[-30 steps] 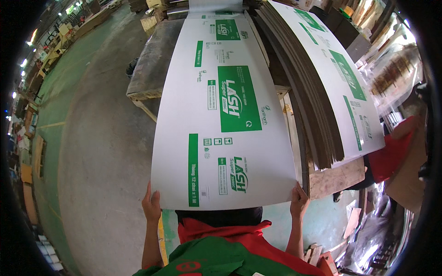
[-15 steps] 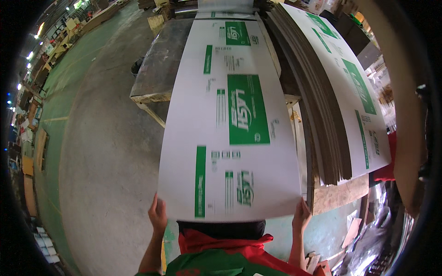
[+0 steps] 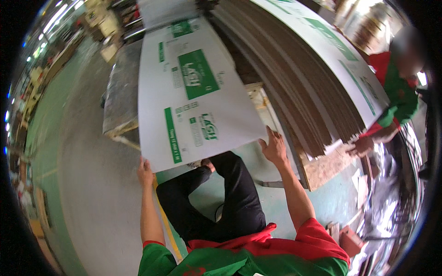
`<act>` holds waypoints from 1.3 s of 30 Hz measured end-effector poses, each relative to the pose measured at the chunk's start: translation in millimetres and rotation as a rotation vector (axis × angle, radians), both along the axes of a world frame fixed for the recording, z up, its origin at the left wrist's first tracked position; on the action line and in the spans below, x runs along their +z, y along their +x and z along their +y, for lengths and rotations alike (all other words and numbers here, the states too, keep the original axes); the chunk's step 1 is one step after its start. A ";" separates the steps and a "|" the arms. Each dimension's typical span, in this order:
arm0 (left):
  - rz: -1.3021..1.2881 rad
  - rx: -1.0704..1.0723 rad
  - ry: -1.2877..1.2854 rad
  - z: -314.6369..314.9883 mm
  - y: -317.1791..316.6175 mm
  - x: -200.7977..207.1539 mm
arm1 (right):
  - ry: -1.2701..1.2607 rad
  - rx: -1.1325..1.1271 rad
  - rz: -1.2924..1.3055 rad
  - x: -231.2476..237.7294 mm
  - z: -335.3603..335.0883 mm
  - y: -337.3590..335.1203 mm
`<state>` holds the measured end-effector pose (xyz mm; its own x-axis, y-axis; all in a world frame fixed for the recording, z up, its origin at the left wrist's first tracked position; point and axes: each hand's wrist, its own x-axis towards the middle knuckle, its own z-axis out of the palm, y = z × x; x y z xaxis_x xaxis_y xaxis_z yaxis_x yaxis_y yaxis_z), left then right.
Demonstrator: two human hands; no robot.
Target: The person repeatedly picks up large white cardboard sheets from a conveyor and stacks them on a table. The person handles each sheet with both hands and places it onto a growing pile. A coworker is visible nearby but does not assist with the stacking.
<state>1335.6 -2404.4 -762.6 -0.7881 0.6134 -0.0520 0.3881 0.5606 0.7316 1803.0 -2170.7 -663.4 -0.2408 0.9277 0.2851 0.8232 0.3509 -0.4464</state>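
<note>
One long, smooth white sheet with green printed blocks [image 3: 198, 101] is stretching from the upper middle of the frame down to the centre, its near edge tilting up to the right. Beside it, upper right, one thick stack [image 3: 285, 78] is showing rough brown layered edges, too many to count, under a white top. A dark, dull-sheened desk [image 3: 120, 89] is showing along the sheet's left edge. Two bare hands are working the near corners: the left hand [image 3: 145, 172], forearm rising nearly straight, is keeping its fingers clamped on the sheet; the right hand [image 3: 275, 148], forearm slanting up-left, is spreading its thumb at the other corner, and I can't tell whether its fingers are gripping. One co-worker's hand [image 3: 361, 148] is showing near the stack's lower corner, right.
</note>
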 end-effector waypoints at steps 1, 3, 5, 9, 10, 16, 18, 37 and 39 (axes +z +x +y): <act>0.040 -0.027 -0.070 10.5 -0.9 -0.2 | 0.097 0.085 0.003 14.0 -0.3 12.9; 0.273 -0.073 -0.112 18.2 3.0 0.0 | 0.279 0.212 0.096 55.9 -5.6 48.7; 0.332 -0.132 -0.094 13.4 18.2 -2.9 | 0.502 0.196 0.062 119.6 1.4 99.7; 0.185 -0.229 -0.091 -28.5 68.4 -25.0 | 0.532 -0.187 -0.107 226.9 15.1 171.9; 0.198 -0.265 -0.091 -40.0 78.6 -32.3 | 0.649 -0.245 -0.367 233.5 12.8 179.0; -0.057 -0.319 0.027 -81.2 130.3 -48.2 | 0.321 -0.242 -0.633 204.0 -4.1 181.2; -0.123 -0.374 0.087 -75.2 142.1 -25.6 | 0.375 -0.282 -0.597 212.0 -1.7 169.9; -1.174 -0.495 0.428 -73.3 197.3 188.7 | 0.286 -0.667 0.137 146.7 -182.4 238.2; -1.115 -0.328 0.485 -103.2 201.8 171.7 | 0.447 -0.710 0.066 125.2 -182.5 227.1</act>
